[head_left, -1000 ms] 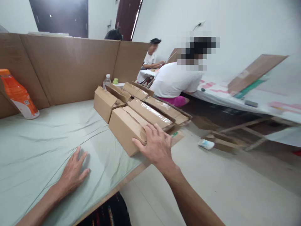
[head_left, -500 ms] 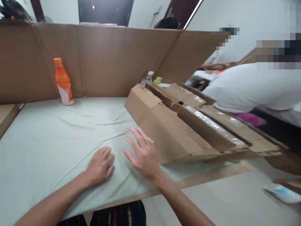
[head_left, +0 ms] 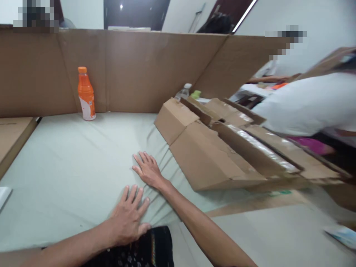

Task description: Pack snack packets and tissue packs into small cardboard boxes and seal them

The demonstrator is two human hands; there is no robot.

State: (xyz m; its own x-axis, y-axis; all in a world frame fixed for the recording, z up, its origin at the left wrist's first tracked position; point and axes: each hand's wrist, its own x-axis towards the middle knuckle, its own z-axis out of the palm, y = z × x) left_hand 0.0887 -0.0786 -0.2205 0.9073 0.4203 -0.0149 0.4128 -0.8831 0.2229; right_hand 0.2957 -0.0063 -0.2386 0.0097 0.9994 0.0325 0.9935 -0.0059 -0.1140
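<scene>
1. R hand [head_left: 148, 171]: spread, grasping nothing, palm down on cloth [head_left: 69, 159], prob. pressing it taut (creases alongside).
2. L hand [head_left: 129, 218]: spread, empty, nr cloth's front edge; contact hard to tell.
3. Boxes [head_left: 198, 157] atop cloth's R side, maybe weighting it.

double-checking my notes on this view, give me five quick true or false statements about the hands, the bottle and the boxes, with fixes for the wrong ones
1. The orange bottle stands upright by the cardboard screen. True.
2. The orange bottle has no cap on. False: its orange cap is in place.
3. The left hand is lower in the picture than the right hand. True.
4. The cardboard boxes are to the right of the orange bottle in the picture. True.
5. The right hand is clutching one of the cardboard boxes. False: it is spread over the pale green cloth, holding nothing.
</scene>
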